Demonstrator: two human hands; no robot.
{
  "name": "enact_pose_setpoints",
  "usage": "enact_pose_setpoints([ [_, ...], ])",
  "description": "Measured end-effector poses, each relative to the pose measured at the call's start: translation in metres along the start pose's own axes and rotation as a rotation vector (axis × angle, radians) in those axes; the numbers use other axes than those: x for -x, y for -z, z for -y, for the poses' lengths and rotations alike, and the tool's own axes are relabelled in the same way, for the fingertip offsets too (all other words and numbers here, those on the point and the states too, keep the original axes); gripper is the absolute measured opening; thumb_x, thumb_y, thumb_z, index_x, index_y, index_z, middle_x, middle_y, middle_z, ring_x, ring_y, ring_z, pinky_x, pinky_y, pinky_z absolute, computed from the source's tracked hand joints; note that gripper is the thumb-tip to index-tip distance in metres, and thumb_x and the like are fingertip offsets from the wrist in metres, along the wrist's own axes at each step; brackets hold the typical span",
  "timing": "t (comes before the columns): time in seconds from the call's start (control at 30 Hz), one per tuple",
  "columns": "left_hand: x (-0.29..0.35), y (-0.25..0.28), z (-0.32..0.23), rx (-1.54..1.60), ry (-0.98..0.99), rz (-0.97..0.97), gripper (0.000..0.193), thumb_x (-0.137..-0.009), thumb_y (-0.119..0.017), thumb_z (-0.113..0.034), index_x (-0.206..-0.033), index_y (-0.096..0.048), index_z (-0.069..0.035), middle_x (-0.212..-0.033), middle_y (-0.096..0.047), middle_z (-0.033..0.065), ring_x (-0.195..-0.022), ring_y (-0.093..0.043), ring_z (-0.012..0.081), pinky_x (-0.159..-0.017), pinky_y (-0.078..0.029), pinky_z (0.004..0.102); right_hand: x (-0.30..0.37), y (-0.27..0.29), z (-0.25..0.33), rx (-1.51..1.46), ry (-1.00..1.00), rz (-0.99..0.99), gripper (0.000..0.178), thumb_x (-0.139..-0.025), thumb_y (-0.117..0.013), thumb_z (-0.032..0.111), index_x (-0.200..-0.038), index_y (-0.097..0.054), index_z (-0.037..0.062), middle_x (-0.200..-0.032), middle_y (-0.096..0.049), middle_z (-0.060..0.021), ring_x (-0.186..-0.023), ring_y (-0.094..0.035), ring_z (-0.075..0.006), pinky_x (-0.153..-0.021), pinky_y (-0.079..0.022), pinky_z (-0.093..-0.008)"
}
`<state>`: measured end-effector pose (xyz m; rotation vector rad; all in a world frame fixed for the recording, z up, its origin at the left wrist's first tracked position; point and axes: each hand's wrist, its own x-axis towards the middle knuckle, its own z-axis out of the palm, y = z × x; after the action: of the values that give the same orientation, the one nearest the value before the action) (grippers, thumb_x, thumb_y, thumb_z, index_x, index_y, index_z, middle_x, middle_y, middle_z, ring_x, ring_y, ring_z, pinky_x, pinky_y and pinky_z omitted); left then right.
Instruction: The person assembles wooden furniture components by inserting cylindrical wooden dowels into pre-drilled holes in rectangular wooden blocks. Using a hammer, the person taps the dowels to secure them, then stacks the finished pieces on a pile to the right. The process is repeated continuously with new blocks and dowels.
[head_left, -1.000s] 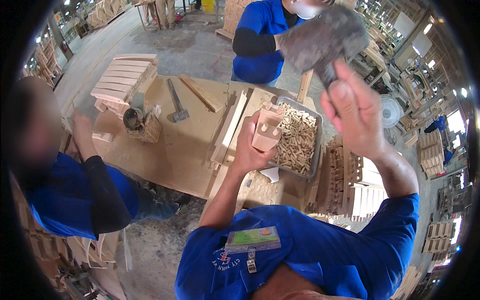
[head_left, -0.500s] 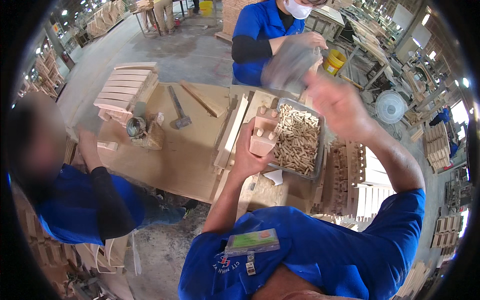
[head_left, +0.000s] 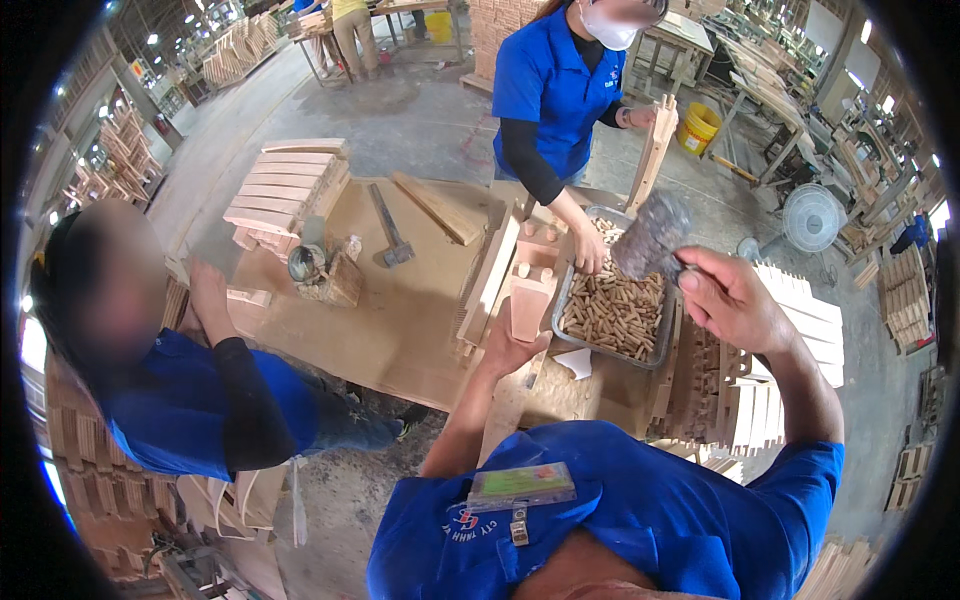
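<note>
My left hand [head_left: 510,346] is wrapped round a pale wooden furniture piece [head_left: 530,312] beside the tray, with several wooden dowels [head_left: 547,274] standing out of its top. In my right hand [head_left: 738,300] is a hammer, its blurred grey head [head_left: 655,236] held above the right side of the dowel tray. The grey plastic tray [head_left: 606,347] is full of short loose dowels [head_left: 618,312]. Across from me, a person's hand [head_left: 590,246] reaches into these dowels, and their other hand holds a long wooden piece [head_left: 655,150] upright.
Another hammer [head_left: 390,228] and a wooden strip [head_left: 436,207] lie on the brown board [head_left: 390,330]. Nearby stand an open can [head_left: 307,262] and stacked slats [head_left: 285,190]. A co-worker [head_left: 200,400] is at my left. Toothed wooden parts [head_left: 755,410] are piled right; a fan [head_left: 812,218] stands beyond.
My right hand and the hammer have come down and nearer to me. The person opposite now has one hand in the dowels. My left hand still grips the wooden piece.
</note>
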<state>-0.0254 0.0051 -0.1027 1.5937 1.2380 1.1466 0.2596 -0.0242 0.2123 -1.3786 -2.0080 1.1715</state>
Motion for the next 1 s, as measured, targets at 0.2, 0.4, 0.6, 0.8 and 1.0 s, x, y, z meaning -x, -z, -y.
enact_pose_setpoints([
  [0.2, 0.009, 0.009, 0.000, 0.049, 0.193, -0.107, 0.076, -0.078, -0.091, -0.038, -0.134, -0.055, 0.001, -0.121, -0.070, 0.0159, -0.107, -0.068, 0.0273, -0.095, -0.055, 0.0407, 0.034, -0.005, -0.018, -0.047, -0.050, -0.048, 0.042, -0.111, -0.059, 0.029, -0.135, -0.060, -0.0045, -0.070, -0.055, 0.0016, -0.063, -0.054, -0.0076, -0.059, -0.045, -0.0277],
  [0.4, 0.016, 0.076, -0.047, 0.227, 0.515, -0.132, 0.058, -0.094, -0.077, -0.045, -0.129, -0.060, -0.001, -0.097, -0.073, 0.0113, -0.083, -0.073, 0.0243, -0.076, -0.061, 0.0410, 0.043, -0.028, -0.033, -0.092, 0.001, -0.035, 0.030, -0.105, -0.068, 0.023, -0.123, -0.063, -0.0014, -0.078, -0.059, -0.0003, -0.067, -0.055, -0.0080, -0.061, -0.047, -0.0286],
  [0.6, 0.042, 0.098, -0.080, 0.942, 0.557, 0.005, 0.058, -0.109, -0.052, -0.049, -0.145, -0.054, -0.003, -0.121, -0.069, 0.0131, -0.101, -0.071, 0.0214, -0.089, -0.060, 0.0377, 0.004, -0.153, -0.093, -0.250, 0.085, -0.143, 0.028, -0.091, -0.081, 0.012, -0.106, -0.059, 0.0021, -0.084, -0.063, -0.0093, -0.078, -0.064, -0.0153, -0.070, -0.052, -0.0344],
  [0.8, 0.084, 0.118, -0.035, 0.903, 0.681, 0.106, 0.046, -0.104, -0.063, -0.036, -0.138, -0.061, -0.005, -0.123, -0.070, 0.0101, -0.109, -0.071, 0.0182, -0.092, -0.060, 0.0342, -0.032, -0.217, -0.112, 0.047, 0.400, -0.045, 0.046, -0.085, -0.077, 0.010, -0.122, -0.050, 0.0021, -0.108, -0.062, -0.0262, -0.101, -0.065, -0.0485, -0.084, -0.054, -0.0503],
  [1.0, 0.119, 0.102, -0.030, 0.667, 0.280, 0.162, 0.068, -0.094, -0.075, -0.036, -0.149, -0.050, -0.005, -0.138, -0.061, 0.0144, -0.122, -0.065, 0.0223, -0.101, -0.056, 0.0404, -0.036, -0.228, -0.108, -0.055, 0.403, 0.104, 0.049, -0.084, -0.076, 0.010, -0.125, -0.050, 0.0030, -0.108, -0.064, -0.0262, -0.100, -0.067, -0.0481, -0.085, -0.055, -0.0497],
])
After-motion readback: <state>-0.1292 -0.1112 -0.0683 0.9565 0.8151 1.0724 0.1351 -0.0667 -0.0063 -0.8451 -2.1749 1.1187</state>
